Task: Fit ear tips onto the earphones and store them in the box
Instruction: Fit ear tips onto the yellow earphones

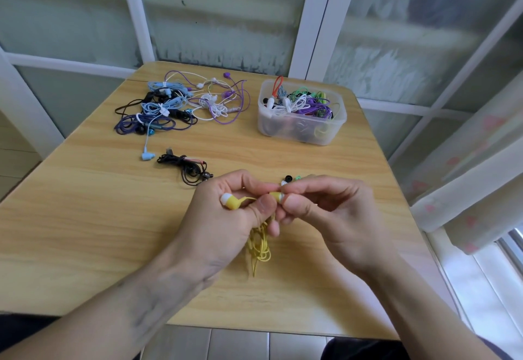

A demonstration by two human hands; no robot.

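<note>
The yellow earphones [256, 242] are held above the near part of the table [85, 218], well in front of the box [301, 130]. One earbud [276, 196] is pinched by the left hand [226, 218], and a white tip [281, 197] is pinched onto it by the right hand [325, 212]. The other earbud [230, 201], white-tipped, is seen sticking out left of the left hand; the yellow cord hangs below. Loose tips [288, 180] lie just behind the fingers. The box, back right, is filled with coloured earphones. A tangled pile [181, 105] lies left of the box, and a black set [188, 168] nearer.
</note>
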